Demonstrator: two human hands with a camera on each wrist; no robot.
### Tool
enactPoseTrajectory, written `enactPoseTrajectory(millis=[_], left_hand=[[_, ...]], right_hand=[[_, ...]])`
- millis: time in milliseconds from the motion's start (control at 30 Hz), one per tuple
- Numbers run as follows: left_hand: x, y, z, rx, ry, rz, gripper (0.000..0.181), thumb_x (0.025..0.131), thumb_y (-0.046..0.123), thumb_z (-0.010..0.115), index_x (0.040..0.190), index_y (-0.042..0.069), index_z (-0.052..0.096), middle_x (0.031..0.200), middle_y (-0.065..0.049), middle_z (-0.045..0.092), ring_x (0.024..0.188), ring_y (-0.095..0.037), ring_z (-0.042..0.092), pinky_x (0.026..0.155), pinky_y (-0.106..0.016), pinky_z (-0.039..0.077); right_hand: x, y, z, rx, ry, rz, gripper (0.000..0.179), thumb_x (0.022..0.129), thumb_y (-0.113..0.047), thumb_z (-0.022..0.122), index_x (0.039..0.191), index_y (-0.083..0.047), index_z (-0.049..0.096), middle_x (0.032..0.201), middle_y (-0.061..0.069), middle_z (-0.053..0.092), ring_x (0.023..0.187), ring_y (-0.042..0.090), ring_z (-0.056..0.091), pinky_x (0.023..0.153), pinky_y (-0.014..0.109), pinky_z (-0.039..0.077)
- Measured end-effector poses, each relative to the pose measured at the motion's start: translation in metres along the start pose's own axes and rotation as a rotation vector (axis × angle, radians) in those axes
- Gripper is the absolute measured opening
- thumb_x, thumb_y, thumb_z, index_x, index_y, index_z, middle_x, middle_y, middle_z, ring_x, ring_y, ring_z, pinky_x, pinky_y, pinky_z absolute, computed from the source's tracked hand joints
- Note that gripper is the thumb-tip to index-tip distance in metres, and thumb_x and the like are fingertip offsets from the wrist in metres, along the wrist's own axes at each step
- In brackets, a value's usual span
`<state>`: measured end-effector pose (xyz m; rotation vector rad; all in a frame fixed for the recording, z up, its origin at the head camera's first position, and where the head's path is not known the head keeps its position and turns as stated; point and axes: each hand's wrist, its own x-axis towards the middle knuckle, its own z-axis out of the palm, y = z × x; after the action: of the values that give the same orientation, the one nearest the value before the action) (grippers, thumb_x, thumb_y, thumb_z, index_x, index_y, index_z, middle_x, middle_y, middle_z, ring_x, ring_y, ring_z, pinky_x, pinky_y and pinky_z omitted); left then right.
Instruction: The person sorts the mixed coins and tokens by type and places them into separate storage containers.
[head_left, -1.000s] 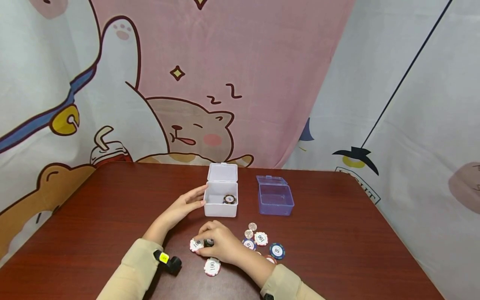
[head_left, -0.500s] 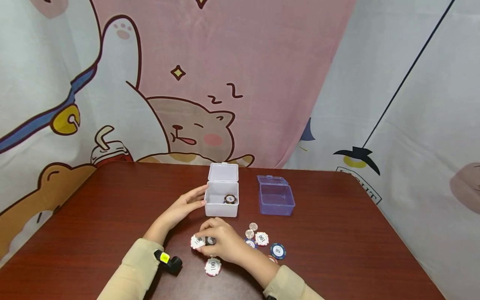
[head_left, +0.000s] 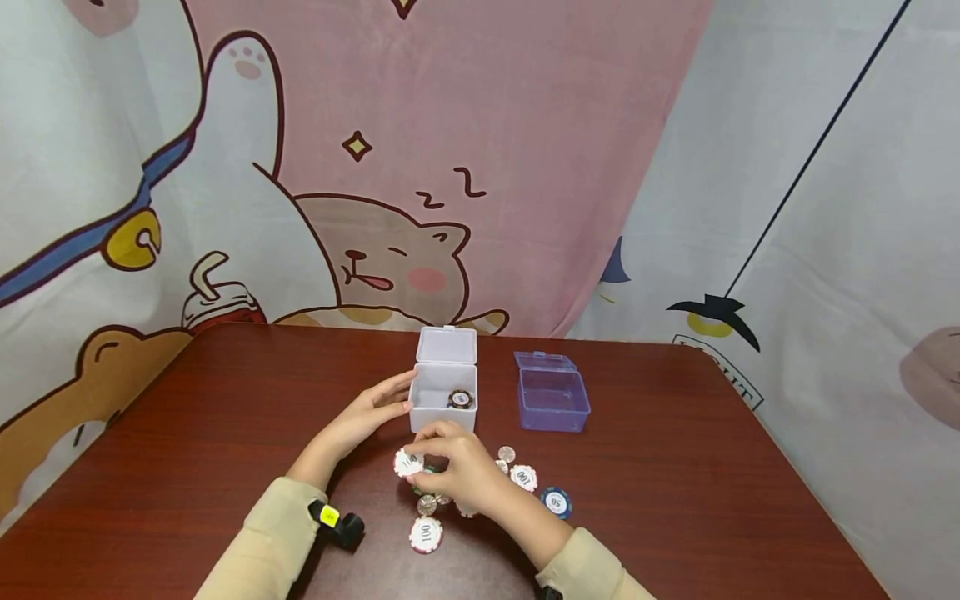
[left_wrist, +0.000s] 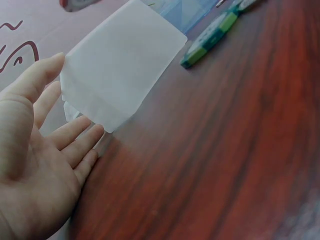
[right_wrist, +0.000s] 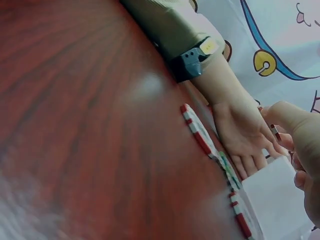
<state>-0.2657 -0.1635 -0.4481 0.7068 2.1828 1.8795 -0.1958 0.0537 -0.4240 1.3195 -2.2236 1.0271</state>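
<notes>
My right hand (head_left: 465,468) pinches a white 100 poker chip (head_left: 407,462) between thumb and finger, raised off the table in front of the white box. In the right wrist view, that chip (right_wrist: 275,132) appears edge-on, red and white. The fingers of my left hand (head_left: 366,418) lie against the left side of the open white box (head_left: 442,422); the left wrist view has them nearly straight. Inside the box, at its right, is a dark-rimmed chip (head_left: 461,399). A green-edged chip (left_wrist: 210,41) lies on the table, partly hidden by my right hand in the head view.
A purple see-through box (head_left: 553,412) stands with its lid up to the right. Around my right hand lie another white 100 chip (head_left: 426,535), a blue 50 chip (head_left: 557,502), a red-edged chip (head_left: 523,477) and several small shiny discs (head_left: 427,505). A patterned cloth (head_left: 570,167) hangs behind.
My right hand has lifted the white chip and moved it slightly forward and right, toward the white box. The green-edged chip and a shiny disc now show beneath. My left hand stays put.
</notes>
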Motion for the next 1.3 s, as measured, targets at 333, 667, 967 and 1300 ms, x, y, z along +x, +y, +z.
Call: enactPoseTrajectory(millis=[333,667,967,1300], left_hand=[[0.0,0.0,0.0,0.01,-0.003,0.005,0.056,0.097,0.012,0.056,0.149,0.012,0.036,0.15,-0.012,0.036,0.131,-0.036,0.038,0.104,-0.054,0.028],[0.0,-0.001,-0.001,0.011,-0.002,-0.012,0.057,0.096,0.016,0.058,0.149,0.013,0.036,0.15,-0.01,0.035,0.132,-0.035,0.038,0.104,-0.051,0.03],[0.001,0.001,0.0,0.016,0.008,-0.027,0.058,0.096,0.018,0.059,0.149,0.013,0.036,0.15,-0.01,0.036,0.132,-0.034,0.038,0.104,-0.05,0.03],[0.0,0.002,0.001,0.005,0.013,-0.031,0.056,0.096,0.014,0.057,0.148,0.012,0.036,0.15,-0.011,0.035,0.132,-0.035,0.037,0.104,-0.05,0.029]], right_hand=[[0.005,0.005,-0.017,0.03,0.069,0.082,0.031,0.072,-0.011,0.085,0.101,-0.005,0.075,0.099,0.001,0.063,0.096,0.015,0.058,0.08,0.023,0.047],[0.01,0.017,-0.033,0.04,0.139,0.186,0.03,0.073,-0.009,0.083,0.101,-0.004,0.075,0.101,0.002,0.064,0.094,0.016,0.056,0.075,0.028,0.049],[0.019,0.033,-0.041,0.025,0.167,0.255,0.029,0.075,-0.009,0.082,0.102,-0.003,0.075,0.1,0.005,0.063,0.085,0.021,0.056,0.063,0.038,0.05],[0.025,0.055,-0.043,-0.006,0.172,0.33,0.027,0.076,-0.008,0.081,0.101,0.0,0.074,0.099,0.009,0.063,0.075,0.032,0.056,0.061,0.026,0.044]])
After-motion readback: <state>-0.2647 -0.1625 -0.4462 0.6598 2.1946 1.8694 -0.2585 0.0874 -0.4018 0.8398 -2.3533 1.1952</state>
